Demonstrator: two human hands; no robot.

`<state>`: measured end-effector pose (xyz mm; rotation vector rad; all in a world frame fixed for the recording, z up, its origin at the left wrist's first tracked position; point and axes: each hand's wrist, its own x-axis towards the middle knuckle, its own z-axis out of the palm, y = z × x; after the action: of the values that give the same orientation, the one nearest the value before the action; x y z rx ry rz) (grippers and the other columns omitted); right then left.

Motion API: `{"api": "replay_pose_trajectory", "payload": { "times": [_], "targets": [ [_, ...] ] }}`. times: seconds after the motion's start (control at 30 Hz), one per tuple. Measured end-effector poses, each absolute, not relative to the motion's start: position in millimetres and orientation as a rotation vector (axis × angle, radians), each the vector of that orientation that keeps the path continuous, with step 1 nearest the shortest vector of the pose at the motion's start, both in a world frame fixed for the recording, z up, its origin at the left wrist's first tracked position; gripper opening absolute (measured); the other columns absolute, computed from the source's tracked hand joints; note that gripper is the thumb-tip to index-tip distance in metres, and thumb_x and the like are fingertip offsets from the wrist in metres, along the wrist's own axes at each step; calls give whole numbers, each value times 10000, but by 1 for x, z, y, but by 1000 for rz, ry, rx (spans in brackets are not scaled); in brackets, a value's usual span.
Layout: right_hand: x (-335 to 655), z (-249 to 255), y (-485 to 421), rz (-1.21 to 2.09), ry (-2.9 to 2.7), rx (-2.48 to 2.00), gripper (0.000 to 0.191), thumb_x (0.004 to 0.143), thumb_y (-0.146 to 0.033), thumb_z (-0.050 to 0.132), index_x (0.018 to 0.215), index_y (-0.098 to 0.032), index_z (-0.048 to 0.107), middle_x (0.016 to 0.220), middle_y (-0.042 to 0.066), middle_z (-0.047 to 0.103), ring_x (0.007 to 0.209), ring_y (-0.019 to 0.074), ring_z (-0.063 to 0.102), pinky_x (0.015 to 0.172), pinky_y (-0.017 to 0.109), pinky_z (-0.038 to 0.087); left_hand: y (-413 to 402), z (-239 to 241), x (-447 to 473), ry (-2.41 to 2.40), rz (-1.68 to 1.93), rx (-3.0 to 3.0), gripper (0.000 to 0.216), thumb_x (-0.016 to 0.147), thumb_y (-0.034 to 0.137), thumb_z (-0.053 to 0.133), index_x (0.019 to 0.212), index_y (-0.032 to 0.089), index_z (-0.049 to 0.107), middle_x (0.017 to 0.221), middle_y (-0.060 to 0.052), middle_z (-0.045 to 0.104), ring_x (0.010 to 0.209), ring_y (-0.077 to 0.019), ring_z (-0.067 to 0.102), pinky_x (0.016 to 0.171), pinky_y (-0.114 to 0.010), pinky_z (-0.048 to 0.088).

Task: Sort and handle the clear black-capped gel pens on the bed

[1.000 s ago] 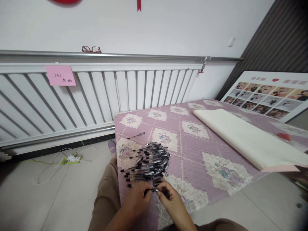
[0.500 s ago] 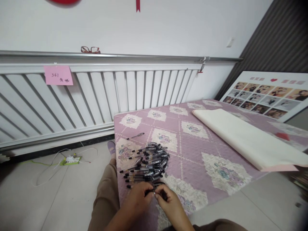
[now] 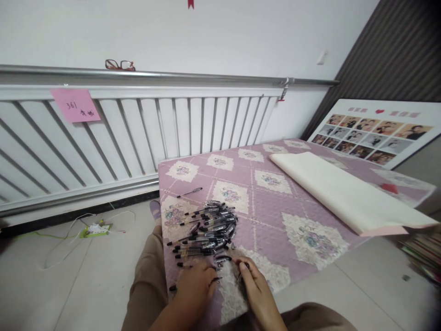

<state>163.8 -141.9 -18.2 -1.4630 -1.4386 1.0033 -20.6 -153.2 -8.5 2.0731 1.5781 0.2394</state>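
Near the front of the bed-like surface, my left hand (image 3: 196, 286) is closed around a pen, its black end (image 3: 172, 288) jutting out to the left and its clip showing by my fingertips. My right hand (image 3: 255, 286), a short way to the right, has its fingers curled around what looks like another pen (image 3: 247, 265); most of it is hidden by the fingers. Just beyond both hands lies a pile of clear pens with black caps and clips (image 3: 210, 230), mostly pointing left. One pen (image 3: 189, 192) rests apart, farther back.
Purple patterned cloth (image 3: 262, 207) covers the surface. A cream folded sheet (image 3: 330, 193) lies to the right, with a photo board (image 3: 375, 133) behind it. A white radiator (image 3: 193, 124) runs along the wall. On the floor at left sits a power strip (image 3: 96, 230) with cables.
My hands, together in front of the pile before, have moved apart: the left a little left and down, the right to the right. The whole view has shifted slightly.
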Motion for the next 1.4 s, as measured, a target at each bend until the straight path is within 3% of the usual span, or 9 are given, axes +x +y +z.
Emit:
{"api": "replay_pose_trajectory", "payload": {
  "times": [0.17,0.43,0.6,0.9,1.1,1.27,1.4],
  "targets": [
    [169,-14,-138,820,-1599,-1538,248,821,-396,502,850,-231,686,874,71,678,881,241,615,825,359,469,-151,-21,-5,1548,169,2227,210,898,176,460,968,202,656,1016,-71,614,952,-232,558,794,-318,407],
    [164,-33,-136,872,-1563,-1460,146,779,-278,552,853,-212,660,855,58,688,844,220,636,789,336,487,-149,-26,-7,1577,96,2293,176,895,200,498,950,203,665,961,-67,615,908,-245,552,761,-329,410],
    [157,-30,-139,898,-1707,-1383,135,768,-203,539,847,-215,647,861,40,685,851,203,637,786,313,483,-151,-22,-12,1579,147,2297,144,877,201,532,962,211,648,979,-46,611,933,-234,544,816,-346,417],
    [156,-26,-137,771,-1948,-1359,164,740,-106,553,821,-220,641,830,25,668,823,197,628,747,300,486,-162,-29,-39,1663,315,2318,217,781,163,612,983,239,635,1018,-36,609,959,-250,537,844,-392,435],
    [172,-32,-138,674,-2035,-1383,257,719,-138,643,966,-210,653,951,67,662,938,231,607,836,337,482,-169,-26,-51,1717,354,2272,217,775,156,619,973,241,636,1002,-34,606,957,-247,537,835,-395,445],
    [170,-32,-141,731,-2134,-1442,395,724,-101,613,1102,-218,627,1014,82,639,963,221,607,853,318,489,-169,-29,-56,1719,365,2244,192,787,141,610,951,236,642,984,-34,604,937,-234,538,830,-385,446],
    [159,-27,-140,752,-2203,-1437,385,723,-64,584,1075,-205,650,1022,92,632,979,221,606,871,311,482,-165,-34,-55,1670,375,2236,156,796,130,597,908,221,656,937,-38,607,903,-221,545,810,-362,457]
  ]
}}
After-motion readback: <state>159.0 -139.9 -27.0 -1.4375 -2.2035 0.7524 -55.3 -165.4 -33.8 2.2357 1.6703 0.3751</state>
